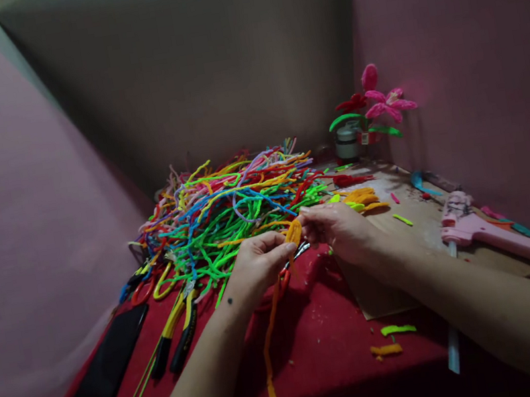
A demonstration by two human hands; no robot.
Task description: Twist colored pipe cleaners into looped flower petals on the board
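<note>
My left hand [263, 259] pinches an orange pipe cleaner [293, 231] bent into a narrow petal-like loop. A long tail of it hangs down toward the front of the table. Close against the loop's right side, my right hand [337, 227] has its fingers curled together at the loop's upper edge; its fingertips are partly hidden. Just behind both hands lies a big heap of coloured pipe cleaners [241, 209]. Beneath my left hand, red-handled scissors [283, 283] are partly covered. Finished-looking orange petal shapes [361, 196] rest beyond my right hand.
Yellow-and-black pliers [179, 326] and a black phone-like slab [100, 379] lie at left. A pink glue gun [513, 240] rests on cardboard [420, 227] at right. Pink pipe-cleaner flowers [388, 102] stand at the back. Yellow and orange scraps [387, 349] lie near the front edge.
</note>
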